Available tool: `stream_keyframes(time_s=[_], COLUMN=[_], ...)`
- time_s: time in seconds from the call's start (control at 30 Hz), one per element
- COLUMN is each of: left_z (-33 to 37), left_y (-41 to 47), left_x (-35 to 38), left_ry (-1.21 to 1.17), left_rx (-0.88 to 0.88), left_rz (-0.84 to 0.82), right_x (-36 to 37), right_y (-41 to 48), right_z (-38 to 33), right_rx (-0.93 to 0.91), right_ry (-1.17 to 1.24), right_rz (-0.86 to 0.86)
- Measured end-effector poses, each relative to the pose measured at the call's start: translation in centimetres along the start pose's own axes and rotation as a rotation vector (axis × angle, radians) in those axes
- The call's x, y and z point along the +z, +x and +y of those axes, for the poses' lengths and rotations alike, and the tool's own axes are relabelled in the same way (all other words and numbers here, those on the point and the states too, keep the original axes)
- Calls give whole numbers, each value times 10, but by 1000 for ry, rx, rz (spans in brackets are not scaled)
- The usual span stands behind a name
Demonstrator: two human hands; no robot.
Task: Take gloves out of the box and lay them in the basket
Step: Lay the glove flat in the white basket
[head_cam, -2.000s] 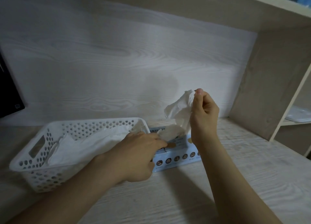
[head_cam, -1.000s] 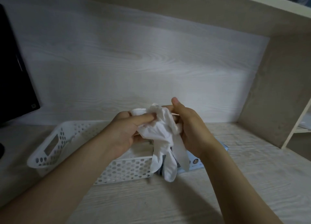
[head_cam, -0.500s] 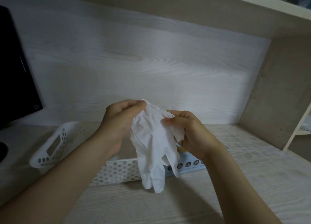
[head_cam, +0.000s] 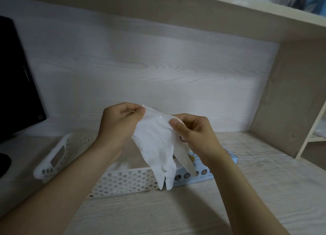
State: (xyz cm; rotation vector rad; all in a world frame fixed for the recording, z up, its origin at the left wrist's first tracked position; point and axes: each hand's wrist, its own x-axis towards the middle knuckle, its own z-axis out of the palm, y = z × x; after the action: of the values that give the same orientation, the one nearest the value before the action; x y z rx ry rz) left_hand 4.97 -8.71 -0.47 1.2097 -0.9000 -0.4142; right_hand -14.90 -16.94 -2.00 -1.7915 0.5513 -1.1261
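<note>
On one pale desk (head_cam: 229,208): one black monitor (head_cam: 15,86), far left; one white perforated basket (head_cam: 123,182); one blue box (head_cam: 202,173) just right of it; one white glove (head_cam: 155,143) hanging fingers-down over both, cuff pinched by left hand (head_cam: 118,125) and right hand (head_cam: 195,134).

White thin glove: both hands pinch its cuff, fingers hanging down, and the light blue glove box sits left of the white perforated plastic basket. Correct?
One error: the head view shows the light blue glove box right of the white perforated plastic basket, not left. The rest, about the white thin glove, holds.
</note>
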Motion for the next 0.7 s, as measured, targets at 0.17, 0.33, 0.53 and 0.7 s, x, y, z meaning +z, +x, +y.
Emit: stream_keyframes(time_s=[0.17,0.33,0.53,0.7], left_z=[-2,3,-2,6], left_y=[-5,-13,-27,-31], left_x=[-5,-21,-30,-40], left_ry=[119,89,20,4], left_rx=[84,65,-38,-100], left_rz=[17,27,-1,-26], right_x=[3,2,6,13], right_y=[-3,-3,-7,-9], right_z=[-2,-7,-18,-18], right_rx=[97,154,250,259], right_ry=[56,144,327,277], right_rz=[-42,-59,-165,-200])
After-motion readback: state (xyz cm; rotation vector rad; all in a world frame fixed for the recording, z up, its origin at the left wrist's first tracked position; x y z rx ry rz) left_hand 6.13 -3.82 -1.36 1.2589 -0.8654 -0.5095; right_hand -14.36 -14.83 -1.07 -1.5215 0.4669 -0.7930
